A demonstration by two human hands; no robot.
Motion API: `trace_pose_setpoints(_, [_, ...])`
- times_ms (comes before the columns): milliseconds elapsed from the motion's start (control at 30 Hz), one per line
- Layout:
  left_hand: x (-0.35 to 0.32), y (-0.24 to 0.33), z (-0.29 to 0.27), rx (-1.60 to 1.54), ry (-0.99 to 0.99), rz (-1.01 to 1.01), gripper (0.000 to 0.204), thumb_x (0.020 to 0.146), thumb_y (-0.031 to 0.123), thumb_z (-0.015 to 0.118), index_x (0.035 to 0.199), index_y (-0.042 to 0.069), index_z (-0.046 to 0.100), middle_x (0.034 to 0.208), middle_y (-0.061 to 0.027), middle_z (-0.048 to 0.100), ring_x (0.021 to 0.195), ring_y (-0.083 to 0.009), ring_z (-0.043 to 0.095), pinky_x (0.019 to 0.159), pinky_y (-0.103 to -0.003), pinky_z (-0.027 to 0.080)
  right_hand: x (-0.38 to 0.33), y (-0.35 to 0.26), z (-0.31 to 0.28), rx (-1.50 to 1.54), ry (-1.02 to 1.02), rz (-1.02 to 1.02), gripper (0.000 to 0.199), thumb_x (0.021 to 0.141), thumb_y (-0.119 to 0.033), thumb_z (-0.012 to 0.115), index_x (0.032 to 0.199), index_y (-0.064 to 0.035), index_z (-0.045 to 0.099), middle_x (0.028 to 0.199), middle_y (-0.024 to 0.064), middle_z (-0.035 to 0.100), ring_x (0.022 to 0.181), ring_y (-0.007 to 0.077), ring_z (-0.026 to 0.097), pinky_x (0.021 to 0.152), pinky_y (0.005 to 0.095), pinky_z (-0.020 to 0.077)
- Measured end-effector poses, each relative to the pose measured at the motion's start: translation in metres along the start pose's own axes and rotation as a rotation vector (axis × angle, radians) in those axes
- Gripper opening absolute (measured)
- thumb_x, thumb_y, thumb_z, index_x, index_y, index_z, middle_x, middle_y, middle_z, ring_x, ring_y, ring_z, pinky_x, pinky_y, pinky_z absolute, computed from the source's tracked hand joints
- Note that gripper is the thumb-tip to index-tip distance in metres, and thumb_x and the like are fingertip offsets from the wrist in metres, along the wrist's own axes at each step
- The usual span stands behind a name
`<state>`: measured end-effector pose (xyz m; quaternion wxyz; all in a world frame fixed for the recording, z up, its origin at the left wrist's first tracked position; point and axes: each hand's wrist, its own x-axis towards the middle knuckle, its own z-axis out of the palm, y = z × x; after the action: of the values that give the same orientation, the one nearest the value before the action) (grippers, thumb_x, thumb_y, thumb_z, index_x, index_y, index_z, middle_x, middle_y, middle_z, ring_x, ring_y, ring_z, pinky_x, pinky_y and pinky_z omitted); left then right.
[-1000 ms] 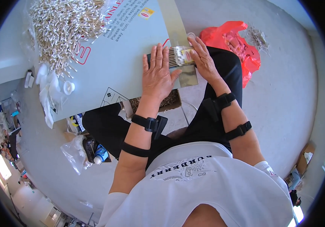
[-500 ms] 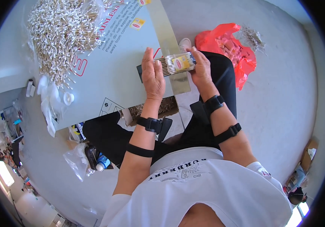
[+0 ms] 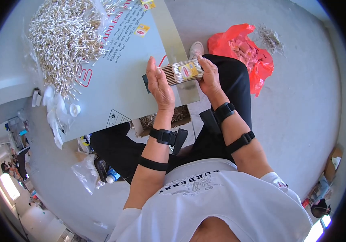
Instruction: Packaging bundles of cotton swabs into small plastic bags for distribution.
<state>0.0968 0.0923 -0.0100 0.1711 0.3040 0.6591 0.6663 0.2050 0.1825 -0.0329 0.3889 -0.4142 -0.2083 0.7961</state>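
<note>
Above the table (image 3: 118, 86), left hand (image 3: 160, 90) and right hand (image 3: 210, 80) keep fingers clamped on a cotton-swab bundle (image 3: 186, 71).

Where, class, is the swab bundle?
Upper middle of the head view: the swab bundle is between the left hand and right hand, near the table's right edge.

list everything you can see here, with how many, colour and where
Cotton swab bundle: one, white and brown, between the hands
Loose cotton swabs: uncountable heap, white and tan, table's left
Table: one, pale blue-grey, ahead
Loose labels: at least two, yellow, table's far part
Bag: one, red, floor, right
Cardboard box: one, brown, below table edge
Clear plastic bag: one, colourless, lower left
Bottle: one, blue and white, beside clear bag
Arm straps: four, black, two per forearm
Left hand: one, bare, bundle's stick end
Right hand: one, bare, bundle's other end
</note>
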Motion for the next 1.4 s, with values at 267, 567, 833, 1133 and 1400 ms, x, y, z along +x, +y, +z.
trace_pose_setpoints(267, [-0.009,0.002,0.03,-0.202,-0.02,-0.063,0.064,0.103,0.044,0.035,0.14,-0.008,0.036,0.143,-0.0227,0.04,0.136,-0.0288,0.035,0.114,-0.038,0.025,0.002,0.012,-0.004,-0.425,0.035,-0.323,0.032,0.095,-0.027,0.059,0.087,0.0027,0.066,0.071,-0.0012,0.057,0.067,0.0058,0.048,0.06,0.0263,0.0427])
trace_pose_setpoints(567, [-0.004,0.0,0.024,-0.376,-0.038,-0.125,0.065,0.103,0.044,0.035,0.143,-0.007,0.031,0.148,-0.0202,0.032,0.138,-0.0269,0.029,0.115,-0.038,0.022,-0.02,-0.04,0.012,-1.285,0.001,-1.012,0.044,0.073,-0.023,0.076,0.111,-0.0057,0.063,0.111,0.0089,0.06,0.113,0.0245,0.052,0.094,0.0363,0.04])
trace_pose_setpoints(833, [-0.008,0.0,0.027,-0.351,-0.09,-0.085,0.067,0.103,0.044,0.035,0.146,-0.006,0.023,0.151,-0.0197,0.027,0.141,-0.0278,0.024,0.118,-0.04,0.015,-0.014,-0.07,0.012,-1.781,-0.613,-0.928,0.059,0.06,-0.019,0.077,0.116,-0.0076,0.062,0.121,0.0075,0.055,0.125,0.0293,0.041,0.104,0.0439,0.0295])
trace_pose_setpoints(1133, [-0.014,0.007,0.039,-0.494,-0.033,-0.156,0.064,0.102,0.039,0.041,0.144,-0.006,0.027,0.146,-0.0216,0.032,0.138,-0.0282,0.03,0.114,-0.04,0.024,-0.006,-0.058,0.019,-1.72,-0.696,-1.023,0.05,0.061,-0.022,0.077,0.107,-0.0072,0.064,0.112,0.0062,0.058,0.118,0.0276,0.046,0.098,0.0435,0.0324])
trace_pose_setpoints(1400, [-0.022,0.025,0.011,-0.529,-0.029,-0.49,0.066,0.1,0.041,0.047,0.136,-0.012,0.032,0.127,-0.025,0.051,0.12,-0.0301,0.052,0.103,-0.041,0.041,-0.006,-0.061,0.015,-1.733,-0.659,-1.056,0.05,0.061,-0.022,0.077,0.107,-0.0094,0.065,0.111,0.0031,0.059,0.114,0.0244,0.048,0.094,0.0432,0.0331])
